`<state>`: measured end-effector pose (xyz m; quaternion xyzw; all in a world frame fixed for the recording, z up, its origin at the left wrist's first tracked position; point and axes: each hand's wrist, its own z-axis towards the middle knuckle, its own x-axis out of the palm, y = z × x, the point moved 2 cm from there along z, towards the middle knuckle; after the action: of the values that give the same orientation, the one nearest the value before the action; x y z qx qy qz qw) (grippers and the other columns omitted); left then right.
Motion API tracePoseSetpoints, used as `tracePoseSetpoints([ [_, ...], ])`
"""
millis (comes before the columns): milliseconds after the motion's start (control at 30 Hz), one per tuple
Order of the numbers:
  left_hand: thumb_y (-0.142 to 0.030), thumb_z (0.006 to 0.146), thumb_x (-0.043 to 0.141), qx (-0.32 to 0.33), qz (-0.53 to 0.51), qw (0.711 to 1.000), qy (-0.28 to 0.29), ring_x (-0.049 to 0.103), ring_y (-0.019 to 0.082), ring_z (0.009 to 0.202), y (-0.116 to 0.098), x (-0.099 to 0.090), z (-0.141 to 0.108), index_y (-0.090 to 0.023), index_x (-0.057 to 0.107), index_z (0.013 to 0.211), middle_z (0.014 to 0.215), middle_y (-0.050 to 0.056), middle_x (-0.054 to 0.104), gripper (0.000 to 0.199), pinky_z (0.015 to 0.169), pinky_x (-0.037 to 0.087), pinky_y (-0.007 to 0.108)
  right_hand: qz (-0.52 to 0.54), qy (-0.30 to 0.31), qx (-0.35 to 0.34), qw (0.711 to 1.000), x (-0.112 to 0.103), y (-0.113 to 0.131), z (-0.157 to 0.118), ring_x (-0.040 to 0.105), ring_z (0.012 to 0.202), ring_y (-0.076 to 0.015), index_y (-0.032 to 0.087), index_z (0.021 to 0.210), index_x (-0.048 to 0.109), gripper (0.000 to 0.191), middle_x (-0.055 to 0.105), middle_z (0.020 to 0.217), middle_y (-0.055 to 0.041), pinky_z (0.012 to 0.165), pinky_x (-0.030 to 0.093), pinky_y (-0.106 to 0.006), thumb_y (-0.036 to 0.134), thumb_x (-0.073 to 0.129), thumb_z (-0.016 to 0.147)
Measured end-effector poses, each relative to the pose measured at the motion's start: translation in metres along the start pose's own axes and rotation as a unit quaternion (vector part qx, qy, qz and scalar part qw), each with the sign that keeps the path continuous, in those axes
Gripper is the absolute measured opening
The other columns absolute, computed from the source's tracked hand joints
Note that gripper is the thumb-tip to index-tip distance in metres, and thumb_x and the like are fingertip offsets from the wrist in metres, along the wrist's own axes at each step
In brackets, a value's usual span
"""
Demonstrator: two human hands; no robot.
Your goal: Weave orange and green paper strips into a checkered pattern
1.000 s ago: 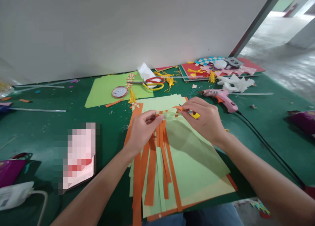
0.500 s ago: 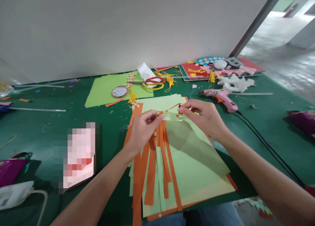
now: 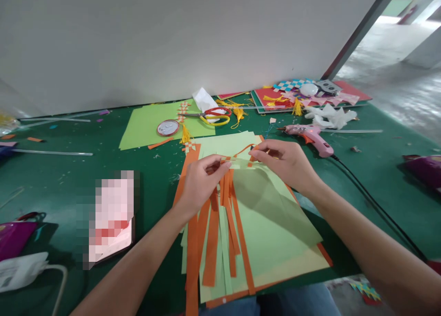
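My left hand [image 3: 201, 180] is closed, thumb against fingers, on a small weave of pale green and orange paper strips [image 3: 241, 163]. To its right, my right hand [image 3: 287, 163] pinches a thin orange paper strip [image 3: 244, 149] that curves up from the weave. The fingers hide parts of both. Below lies a stack of pale green paper sheets [image 3: 275, 219] with orange sheets showing at its edges. Several loose orange strips [image 3: 211, 251] and a pale green strip [image 3: 225, 256] lie across the stack's left side.
Scissors [image 3: 215, 116] and a round tin [image 3: 167, 127] rest on bright green paper [image 3: 141, 123]. At right, a pink glue gun [image 3: 313, 138] trails a black cord [image 3: 375, 203]. A blurred-out phone [image 3: 115, 228] lies left. Yellow tassels [image 3: 237, 116] and crumpled tissue [image 3: 330, 117] are farther back.
Both hands stay almost in place. The left fingertips have shifted slightly right along the weave, and the right hand keeps its pinch on the orange strip.
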<state>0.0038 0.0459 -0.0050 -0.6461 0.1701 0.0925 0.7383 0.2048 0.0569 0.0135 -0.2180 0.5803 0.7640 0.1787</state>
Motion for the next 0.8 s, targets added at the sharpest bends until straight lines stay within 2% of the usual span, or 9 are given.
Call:
tracePoseSetpoints([
  [100,-0.038,0.083,0.064,-0.017,-0.021,1.000,-0.002,0.034,0.010,0.057,0.0008,-0.0004,0.0010,-0.017,0.049,0.063,0.061,-0.004,0.036,0.032,0.052,0.028,0.022,-0.040,-0.030,-0.060,0.997,0.0022,-0.0001,-0.0005,0.056,0.065,-0.0133,0.018,0.076,0.068,0.007,0.070,0.077,-0.0020,0.059,0.042,-0.025,0.021,0.064,0.082],
  [233,-0.039,0.081,0.066,-0.034,-0.049,0.998,-0.004,0.035,0.009,0.057,0.0016,-0.0003,0.0021,-0.017,0.051,0.063,0.062,-0.004,0.038,0.032,0.052,0.029,0.021,-0.072,-0.050,-0.155,0.984,0.0037,0.0016,-0.0011,0.056,0.063,-0.0141,0.018,0.077,0.067,0.009,0.070,0.076,-0.0041,0.057,0.043,-0.027,0.014,0.062,0.082],
  [400,-0.039,0.082,0.066,-0.044,-0.063,0.997,-0.003,0.039,0.010,0.060,0.0042,0.0000,0.0030,-0.017,0.055,0.066,0.064,-0.003,0.044,0.029,0.053,0.031,0.020,-0.096,-0.094,-0.251,0.959,0.0039,0.0042,-0.0020,0.061,0.077,-0.0189,0.019,0.076,0.066,0.010,0.069,0.081,-0.0072,0.071,0.049,-0.032,0.014,0.062,0.084],
  [500,-0.039,0.082,0.066,-0.040,-0.067,0.997,0.000,0.040,0.010,0.062,0.0057,-0.0002,0.0032,-0.017,0.056,0.068,0.065,-0.003,0.045,0.028,0.054,0.031,0.021,-0.095,-0.072,-0.243,0.963,0.0050,0.0048,-0.0026,0.061,0.073,-0.0167,0.018,0.077,0.066,0.009,0.068,0.079,-0.0057,0.067,0.048,-0.029,0.013,0.062,0.084],
  [633,-0.039,0.081,0.068,-0.035,-0.067,0.997,-0.003,0.034,0.009,0.057,0.0039,-0.0004,0.0030,-0.017,0.047,0.061,0.062,-0.005,0.037,0.036,0.052,0.029,0.021,-0.098,-0.019,-0.195,0.976,0.0070,0.0042,-0.0034,0.055,0.060,-0.0117,0.017,0.078,0.065,0.010,0.066,0.072,-0.0015,0.058,0.043,-0.025,0.009,0.062,0.083],
  [800,-0.039,0.081,0.067,-0.036,-0.068,0.997,0.000,0.032,0.008,0.056,0.0015,0.0000,0.0027,-0.017,0.047,0.062,0.062,-0.005,0.034,0.035,0.050,0.027,0.020,-0.106,-0.044,-0.175,0.978,0.0060,0.0015,-0.0024,0.058,0.063,-0.0128,0.018,0.077,0.065,0.011,0.068,0.074,-0.0019,0.058,0.044,-0.025,0.011,0.060,0.084],
])
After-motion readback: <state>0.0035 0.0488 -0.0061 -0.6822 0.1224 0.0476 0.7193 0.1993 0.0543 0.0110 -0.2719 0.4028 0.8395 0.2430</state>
